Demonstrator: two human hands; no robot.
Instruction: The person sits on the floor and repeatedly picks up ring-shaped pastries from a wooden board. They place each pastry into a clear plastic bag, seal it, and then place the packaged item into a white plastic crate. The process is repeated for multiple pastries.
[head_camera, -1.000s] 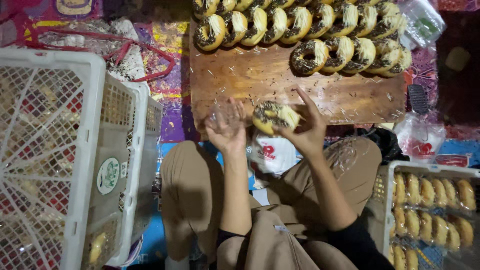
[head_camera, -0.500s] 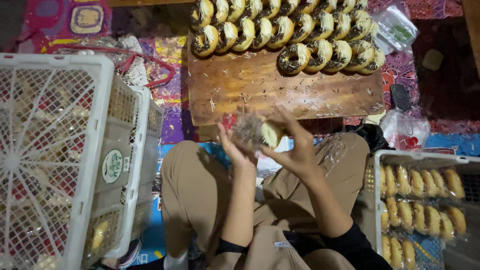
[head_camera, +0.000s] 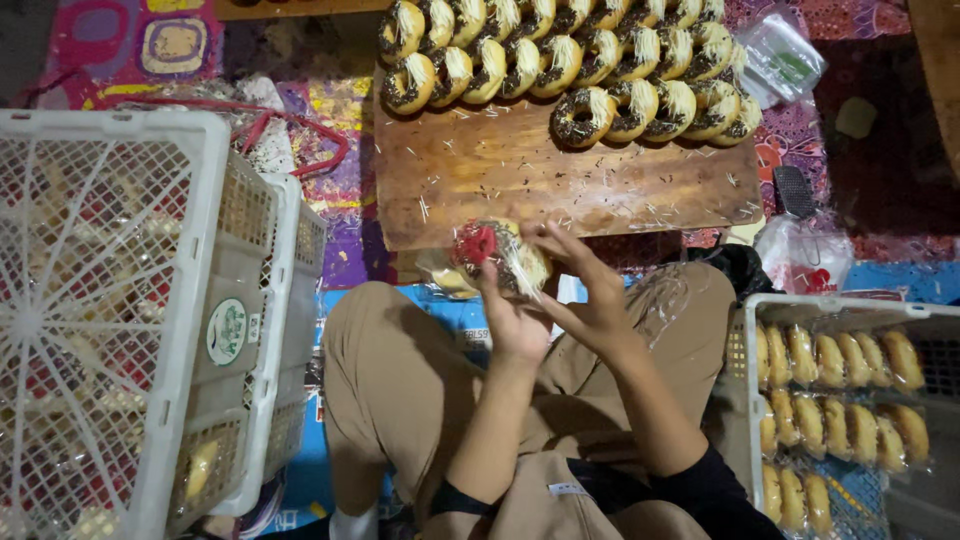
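I see my left hand (head_camera: 515, 318) and right hand (head_camera: 590, 300) raised together, fingers pinching a wrapped doughnut (head_camera: 500, 262) just over the near edge of the wooden board (head_camera: 560, 180). Bare board lies between it and the doughnut rows (head_camera: 570, 60).

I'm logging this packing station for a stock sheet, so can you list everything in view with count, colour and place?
wrapped doughnut: one, pale with clear wrap and a red patch, held in both hands
wooden board: one, brown, ahead of the knees
topped doughnuts: about twenty, dark with pale shreds, in rows on the board's far edge
left crates: at least two, white, nested
right crate: one, white, with rows of wrapped doughnuts
plastic bags: several, clear, right of the board
left hand: under the doughnut
right hand: fingers on the wrap
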